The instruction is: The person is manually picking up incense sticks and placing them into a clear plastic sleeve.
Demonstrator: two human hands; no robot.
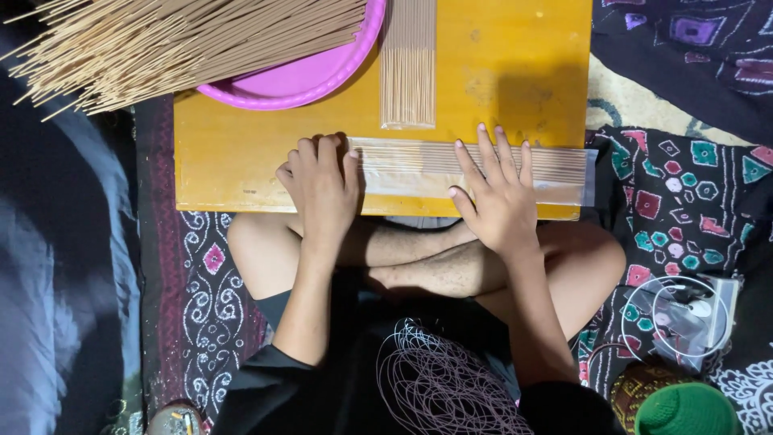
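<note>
**Both hands on a clear packet of sticks at the near edge of a yellow board**

A yellow board point(241, 153) rests over the person's crossed legs. At its far left sits a pink tray point(306, 76), half covered by a loose heap of thin sticks point(161, 40) that fans out past the tray's rim to the left. Just right of the tray lies a tidy bundle of sticks point(408, 64), its long axis running away from the person, its near end almost meeting the packet below. A patterned cloth point(676, 185) spreads under and around the board; a green cap point(684, 411) and a clear wrapper point(684, 318) lie at the lower right.

The clear packet of sticks point(411, 165) lies along the board's near edge, long axis left to right, its right end reaching the board's right edge. The left hand point(322, 189) covers the packet's left end, fingers curled together, knuckles up, pressing on it. The right hand point(499, 193) lies flat on the packet, fingers extended and slightly spread, thumb out toward the left.
</note>
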